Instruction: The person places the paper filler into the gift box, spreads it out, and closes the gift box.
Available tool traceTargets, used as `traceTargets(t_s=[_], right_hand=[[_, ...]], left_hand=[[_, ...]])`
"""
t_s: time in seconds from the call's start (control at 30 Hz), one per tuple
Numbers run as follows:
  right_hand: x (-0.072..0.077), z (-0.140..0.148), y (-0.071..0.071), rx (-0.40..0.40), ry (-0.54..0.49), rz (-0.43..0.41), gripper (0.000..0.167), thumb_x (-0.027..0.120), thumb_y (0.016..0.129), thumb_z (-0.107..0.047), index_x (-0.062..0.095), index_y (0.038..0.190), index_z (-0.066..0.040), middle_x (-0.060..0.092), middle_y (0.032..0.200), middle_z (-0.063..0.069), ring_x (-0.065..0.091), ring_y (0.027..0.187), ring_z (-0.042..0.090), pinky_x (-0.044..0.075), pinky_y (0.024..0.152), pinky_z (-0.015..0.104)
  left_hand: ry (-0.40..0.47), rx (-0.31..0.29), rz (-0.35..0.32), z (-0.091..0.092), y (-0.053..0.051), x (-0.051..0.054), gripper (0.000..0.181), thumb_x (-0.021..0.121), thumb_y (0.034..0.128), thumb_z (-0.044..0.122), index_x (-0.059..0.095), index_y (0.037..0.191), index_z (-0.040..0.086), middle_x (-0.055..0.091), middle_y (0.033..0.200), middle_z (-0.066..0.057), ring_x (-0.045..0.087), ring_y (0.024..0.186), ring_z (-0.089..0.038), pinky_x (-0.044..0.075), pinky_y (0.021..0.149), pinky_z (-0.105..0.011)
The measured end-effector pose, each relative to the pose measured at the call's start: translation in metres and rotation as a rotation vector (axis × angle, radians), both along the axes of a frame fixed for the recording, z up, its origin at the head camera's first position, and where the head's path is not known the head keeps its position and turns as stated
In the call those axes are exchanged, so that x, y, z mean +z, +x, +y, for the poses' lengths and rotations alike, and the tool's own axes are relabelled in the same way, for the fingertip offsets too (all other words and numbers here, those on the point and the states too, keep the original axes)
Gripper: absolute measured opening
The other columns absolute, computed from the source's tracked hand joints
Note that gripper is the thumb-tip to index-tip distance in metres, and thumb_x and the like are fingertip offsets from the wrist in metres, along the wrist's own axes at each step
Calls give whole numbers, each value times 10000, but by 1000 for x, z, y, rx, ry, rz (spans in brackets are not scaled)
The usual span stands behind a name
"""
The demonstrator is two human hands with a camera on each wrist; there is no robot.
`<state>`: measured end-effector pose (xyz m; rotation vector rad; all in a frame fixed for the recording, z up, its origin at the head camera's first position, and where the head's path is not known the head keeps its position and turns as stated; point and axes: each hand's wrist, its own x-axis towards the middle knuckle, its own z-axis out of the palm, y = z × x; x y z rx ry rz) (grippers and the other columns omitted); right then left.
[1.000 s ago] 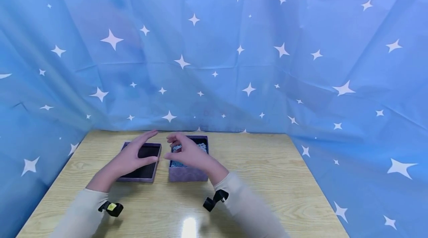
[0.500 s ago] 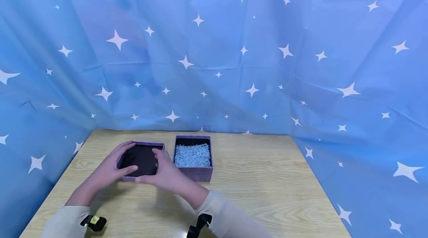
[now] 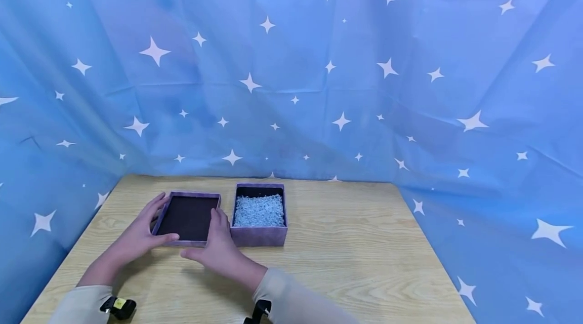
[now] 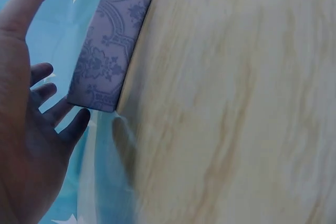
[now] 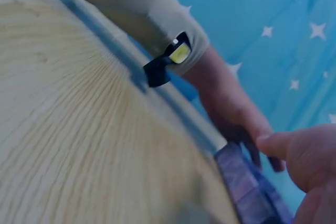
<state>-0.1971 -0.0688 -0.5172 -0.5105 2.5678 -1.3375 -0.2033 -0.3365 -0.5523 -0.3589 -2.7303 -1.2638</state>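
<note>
A shallow purple box lid (image 3: 189,218) with a black inside lies on the left of the table in the head view. My left hand (image 3: 140,234) is at its left side, fingers spread along that edge and thumb near the front left corner. In the left wrist view the lid's patterned purple side (image 4: 110,45) shows close to my spread fingers; whether they touch it is unclear. At the lid's front right corner is my right hand (image 3: 223,249), fingers extended and thumb pointing left. Right of the lid stands a deeper purple box (image 3: 258,236) holding light blue shredded filler (image 3: 259,211).
Both boxes rest on a light wood-grain table (image 3: 346,253). A blue curtain (image 3: 291,126) with white stars hangs behind the table and along its sides. A small black camera (image 3: 119,308) is strapped at the left wrist.
My right hand has moved left, from over the filler box to the lid's right front. Both hands have come nearer the front, and over the last half second they have spread slightly apart.
</note>
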Motion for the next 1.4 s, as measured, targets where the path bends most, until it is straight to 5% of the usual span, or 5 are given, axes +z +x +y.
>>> traceTargets(t_s=[0.2, 0.43, 1.0, 1.13, 1.4], right_hand=[[-17, -5, -4, -65, -51, 14, 1250, 993, 856, -381, 188, 1761, -73, 272, 1750, 96, 386, 1574, 284, 459, 1211, 425], [-33, -11, -10, -107, -163, 57, 1169, 1017, 810, -230, 290, 1713, -88, 380, 1649, 91, 474, 1479, 254, 453, 1203, 362], [-29, -19, -12, -144, -167, 46, 1047, 955, 862, -160, 347, 1709, -65, 415, 1657, 59, 447, 1515, 222, 440, 1213, 343], [-26, -21, -12, -158, -160, 58, 1062, 971, 853, -188, 353, 1709, -71, 433, 1641, 42, 429, 1512, 210, 431, 1222, 347], [-11, -23, -13, -173, -200, 96, 1062, 975, 851, -229, 368, 1714, -107, 427, 1651, 3, 388, 1492, 144, 419, 1224, 327]], left_hand=[[-9, 6, -18, -3, 1, -4, 1235, 1001, 843, 337, 232, 1735, -32, 278, 1727, -332, 513, 1409, -571, 482, 1041, -314], [33, -13, -25, -2, 2, -6, 1223, 1023, 805, 277, 274, 1689, -114, 357, 1654, -398, 400, 1468, -603, 364, 1109, -777], [-69, 54, -97, -9, 7, 1, 1276, 1015, 813, 356, 234, 1713, -98, 325, 1660, -440, 391, 1465, -665, 408, 1105, -761], [-87, 67, -80, -9, 7, 7, 1262, 1011, 821, 389, 254, 1721, -70, 346, 1678, -394, 439, 1462, -620, 456, 1097, -671], [-47, 59, 10, -11, 7, 27, 1206, 1013, 828, 308, 285, 1729, -25, 381, 1677, -348, 498, 1401, -646, 388, 947, -75]])
